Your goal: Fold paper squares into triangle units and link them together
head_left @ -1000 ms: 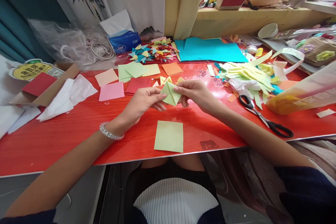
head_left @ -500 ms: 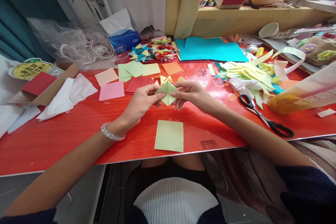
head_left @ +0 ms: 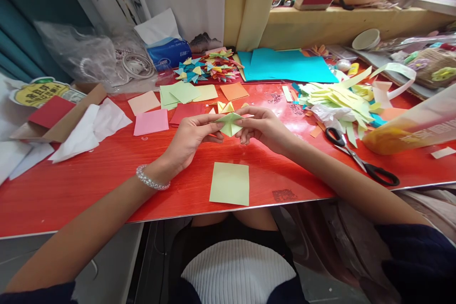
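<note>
Between my two hands is a small piece of folded light-green paper (head_left: 231, 123), creased and raised along its middle. My left hand (head_left: 192, 137) pinches its left corner between thumb and fingers. On the opposite corner, my right hand (head_left: 265, 128) has a like pinch. A flat light-green paper square (head_left: 230, 184) lies on the red table nearer to me, below the hands. Just behind the fingers sit small yellow folded paper pieces (head_left: 225, 107), partly hidden. A red paper square (head_left: 183, 114) is beside my left hand, with a pink paper stack (head_left: 151, 123) further left.
Scissors (head_left: 359, 156) and green paper strips (head_left: 338, 99) lie to the right, near a plastic bottle-like container (head_left: 413, 126). At the back are folded paper stars (head_left: 223, 66), blue sheets (head_left: 288, 66) and a tissue pack (head_left: 167, 52). A cardboard box (head_left: 76, 111) stands left.
The folded green paper has gone from a flat-looking upright diamond to a lower, wider shape with raised folds. Both hands have kept their pinch, and the right fingers have shifted slightly.
</note>
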A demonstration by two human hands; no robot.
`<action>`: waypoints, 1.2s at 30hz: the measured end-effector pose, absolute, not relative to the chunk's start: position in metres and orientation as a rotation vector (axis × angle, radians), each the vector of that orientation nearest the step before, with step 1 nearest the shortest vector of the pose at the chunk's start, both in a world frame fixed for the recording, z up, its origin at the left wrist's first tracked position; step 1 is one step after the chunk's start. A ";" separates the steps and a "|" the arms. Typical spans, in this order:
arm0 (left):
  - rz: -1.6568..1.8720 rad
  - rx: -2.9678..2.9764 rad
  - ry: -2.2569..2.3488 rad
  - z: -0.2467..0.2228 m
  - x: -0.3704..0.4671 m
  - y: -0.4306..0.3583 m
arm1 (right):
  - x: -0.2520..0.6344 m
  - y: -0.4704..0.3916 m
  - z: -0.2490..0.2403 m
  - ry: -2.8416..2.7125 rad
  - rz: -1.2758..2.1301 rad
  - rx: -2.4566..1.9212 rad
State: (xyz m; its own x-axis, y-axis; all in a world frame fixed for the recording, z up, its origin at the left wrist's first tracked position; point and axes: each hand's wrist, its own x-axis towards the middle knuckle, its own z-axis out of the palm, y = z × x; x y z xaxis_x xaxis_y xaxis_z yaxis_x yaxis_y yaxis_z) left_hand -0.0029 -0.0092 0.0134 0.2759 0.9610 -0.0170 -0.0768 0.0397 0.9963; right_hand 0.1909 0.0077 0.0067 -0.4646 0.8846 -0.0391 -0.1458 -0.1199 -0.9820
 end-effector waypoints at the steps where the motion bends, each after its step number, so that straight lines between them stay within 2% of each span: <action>1: 1.028 1.241 0.955 0.013 -0.003 -0.009 | 0.191 0.008 0.006 -1.349 1.710 -0.864; 5: 1.044 1.214 0.909 0.012 -0.003 -0.009 | 0.190 0.007 0.005 -1.314 1.734 -0.806; 10: 1.055 1.194 0.849 0.016 -0.002 -0.011 | 0.190 0.005 0.006 -1.393 1.600 -0.816; 23: 1.227 1.607 1.038 0.015 -0.001 -0.012 | 0.186 0.001 0.011 -1.489 1.467 -0.927; 28: 1.253 1.595 1.072 0.012 -0.001 -0.011 | 0.185 0.000 0.008 -1.627 1.532 -0.971; 33: 1.113 1.720 1.066 0.006 0.002 -0.014 | 0.179 -0.005 0.002 -1.635 1.418 -0.975; 36: 1.010 1.888 1.099 0.004 0.003 -0.016 | 0.175 -0.009 -0.004 -1.643 1.463 -0.922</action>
